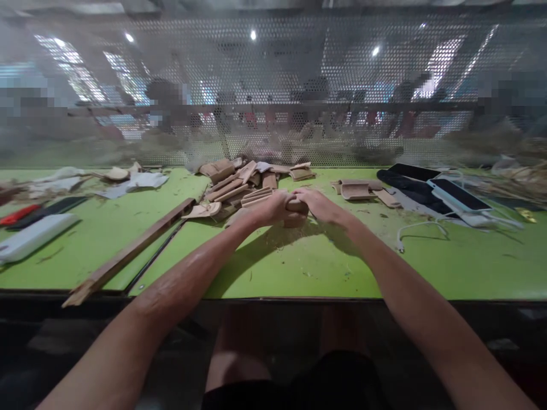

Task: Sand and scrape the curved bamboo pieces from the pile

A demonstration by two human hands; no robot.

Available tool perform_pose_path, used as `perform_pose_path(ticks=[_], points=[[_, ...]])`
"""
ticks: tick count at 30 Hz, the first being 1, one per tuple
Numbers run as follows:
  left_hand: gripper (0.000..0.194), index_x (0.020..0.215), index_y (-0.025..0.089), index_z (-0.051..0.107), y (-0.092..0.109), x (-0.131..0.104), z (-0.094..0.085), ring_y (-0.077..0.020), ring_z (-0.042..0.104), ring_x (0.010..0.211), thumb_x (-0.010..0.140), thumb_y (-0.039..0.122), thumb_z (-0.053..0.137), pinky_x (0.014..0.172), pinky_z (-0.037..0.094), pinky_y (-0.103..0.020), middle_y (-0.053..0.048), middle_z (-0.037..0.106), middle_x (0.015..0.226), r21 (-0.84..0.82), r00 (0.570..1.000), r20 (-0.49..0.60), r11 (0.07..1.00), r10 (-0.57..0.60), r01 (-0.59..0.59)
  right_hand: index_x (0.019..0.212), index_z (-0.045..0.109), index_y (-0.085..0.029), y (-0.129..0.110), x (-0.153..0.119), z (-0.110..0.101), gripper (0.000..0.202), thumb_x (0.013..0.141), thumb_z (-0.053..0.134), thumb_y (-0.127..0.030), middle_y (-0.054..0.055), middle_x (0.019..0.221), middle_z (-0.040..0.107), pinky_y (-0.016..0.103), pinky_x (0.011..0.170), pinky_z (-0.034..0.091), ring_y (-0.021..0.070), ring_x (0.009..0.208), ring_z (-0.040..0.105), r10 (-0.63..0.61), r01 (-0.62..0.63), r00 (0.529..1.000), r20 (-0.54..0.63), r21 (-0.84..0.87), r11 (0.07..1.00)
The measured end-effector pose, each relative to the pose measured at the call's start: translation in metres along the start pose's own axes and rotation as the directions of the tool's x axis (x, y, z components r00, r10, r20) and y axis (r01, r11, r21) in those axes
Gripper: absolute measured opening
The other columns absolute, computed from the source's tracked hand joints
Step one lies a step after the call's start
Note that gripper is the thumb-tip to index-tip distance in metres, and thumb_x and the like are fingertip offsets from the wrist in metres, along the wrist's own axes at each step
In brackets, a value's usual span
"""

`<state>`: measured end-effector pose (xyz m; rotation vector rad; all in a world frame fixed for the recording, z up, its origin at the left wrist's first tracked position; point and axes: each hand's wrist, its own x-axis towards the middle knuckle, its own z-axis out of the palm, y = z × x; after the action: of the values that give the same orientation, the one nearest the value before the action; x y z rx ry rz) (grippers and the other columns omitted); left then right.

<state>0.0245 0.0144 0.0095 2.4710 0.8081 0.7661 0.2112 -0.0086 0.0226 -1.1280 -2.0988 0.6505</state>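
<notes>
Nearest the camera, two bare forearms reach out over the dark front edge of the green desk (427, 267), and the person's knees show dimly below it, largely lost in shadow. The left hand (267, 208) and the right hand (318, 205) meet at the middle of the desk, both clenched around one small tan wooden piece (297, 213); most of the piece is hidden inside the two grips, so its shape is hard to make out. Fine shavings lie on the desk beneath the hands. A long wooden strip (128, 253) slants from the front edge toward the hands, its near end splintered. At far left lie a white slab (32, 236) and a red and a dark tool, cut off by the frame. Just behind the hands sits a heap of similar tan pieces (239, 182), with a few more (359, 189) to the right. Further right, phones (459, 195) and a white cable (421, 228) rest on the desk; no writing is legible on them. A perforated metal screen (273, 85) closes the back, and everything beyond it is blurred.
</notes>
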Motion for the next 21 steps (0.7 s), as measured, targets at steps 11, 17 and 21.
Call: perform_pose_path(ticks=[11, 17, 21], points=[[0.020, 0.091, 0.015, 0.069, -0.0042, -0.0007, 0.0005, -0.0138, 0.053, 0.071, 0.079, 0.030, 0.071, 0.066, 0.042, -0.025, 0.002, 0.062, 0.073, 0.084, 1.000, -0.003, 0.996, -0.007, 0.007, 0.067, 0.050, -0.024, -0.0020, -0.0034, -0.0059, 0.034, 0.098, 0.040, -0.033, 0.006, 0.079, 0.057, 0.039, 0.077, 0.039, 0.0228, 0.076, 0.049, 0.003, -0.004, 1.000, -0.003, -0.116, 0.993], [0.017, 0.085, 0.015, 0.066, -0.0015, -0.0020, -0.0011, -0.0118, 0.047, 0.066, 0.078, 0.030, 0.072, 0.061, 0.036, -0.023, 0.004, 0.054, 0.067, 0.099, 1.000, -0.013, 0.995, -0.018, 0.019, 0.066, 0.051, -0.025, 0.0022, 0.0023, -0.0048, 0.030, 0.094, 0.045, -0.030, 0.006, 0.076, 0.056, 0.039, 0.080, 0.040, 0.0234, 0.078, 0.048, 0.050, -0.053, 0.998, -0.047, -0.062, 0.997], [0.021, 0.082, 0.015, 0.065, 0.0010, -0.0031, -0.0031, -0.0111, 0.045, 0.063, 0.079, 0.035, 0.072, 0.059, 0.035, -0.023, 0.004, 0.054, 0.067, 0.090, 1.000, -0.006, 0.996, -0.026, 0.027, 0.061, 0.047, -0.025, 0.0014, 0.0004, -0.0052, 0.034, 0.095, 0.043, -0.031, 0.006, 0.073, 0.053, 0.040, 0.079, 0.040, 0.0234, 0.074, 0.047, 0.041, -0.042, 0.999, -0.016, -0.100, 0.994]])
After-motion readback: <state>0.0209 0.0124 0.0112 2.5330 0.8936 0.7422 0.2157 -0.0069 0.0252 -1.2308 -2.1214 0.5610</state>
